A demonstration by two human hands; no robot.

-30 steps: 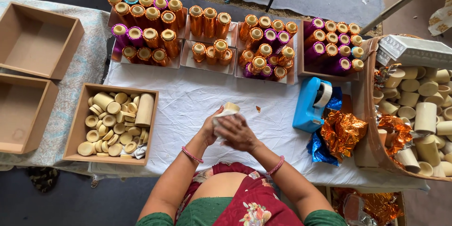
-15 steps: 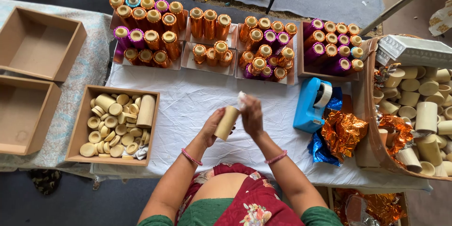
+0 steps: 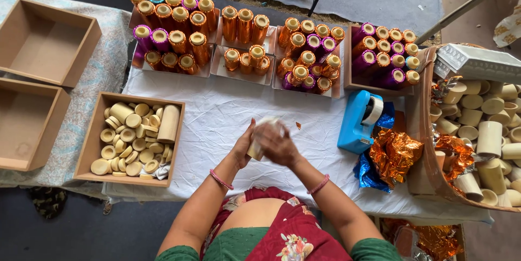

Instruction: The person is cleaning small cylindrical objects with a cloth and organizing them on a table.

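The left hand [image 3: 243, 149] and right hand [image 3: 278, 144] are both closing around a pale cardboard tube [image 3: 255, 149], the right hand covering its upper end, the left cupping its side; the tube is being held just above the white tablecloth [image 3: 217, 125], near the middle of the table's front edge. To the right, a blue tape dispenser [image 3: 358, 121] is sitting beside crumpled orange foil [image 3: 395, 152]. At the left edge, a cardboard box [image 3: 89, 147] is holding bare tubes and discs. Along the back edge, trays of foil-wrapped tubes [image 3: 244, 41] in orange and purple are standing in rows.
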